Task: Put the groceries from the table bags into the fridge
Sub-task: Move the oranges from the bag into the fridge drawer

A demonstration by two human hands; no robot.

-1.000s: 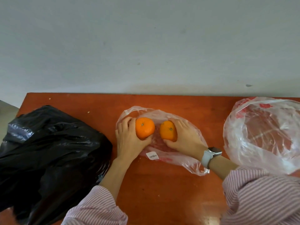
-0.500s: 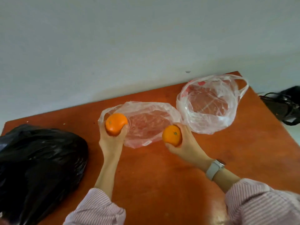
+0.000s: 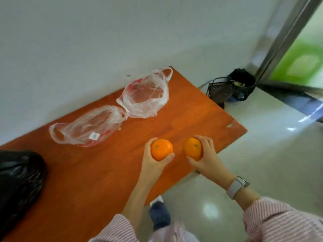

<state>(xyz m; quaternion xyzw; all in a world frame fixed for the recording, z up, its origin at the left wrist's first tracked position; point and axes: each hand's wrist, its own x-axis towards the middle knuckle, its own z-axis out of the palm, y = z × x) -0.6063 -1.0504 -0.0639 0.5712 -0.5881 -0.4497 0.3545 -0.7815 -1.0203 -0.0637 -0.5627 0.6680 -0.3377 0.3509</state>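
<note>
Oranges, one gripped in each hand at lower centre: left hand (image 3: 153,163) clasps left orange (image 3: 161,149), right hand (image 3: 207,158) clasps right orange (image 3: 192,148)

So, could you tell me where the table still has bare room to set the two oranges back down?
The widest bare patch of the table runs from the two clear bags to its near edge and right corner, under the left hand and right hand. A smaller strip lies between the black bag and the left forearm. The wall side is crowded.
</note>
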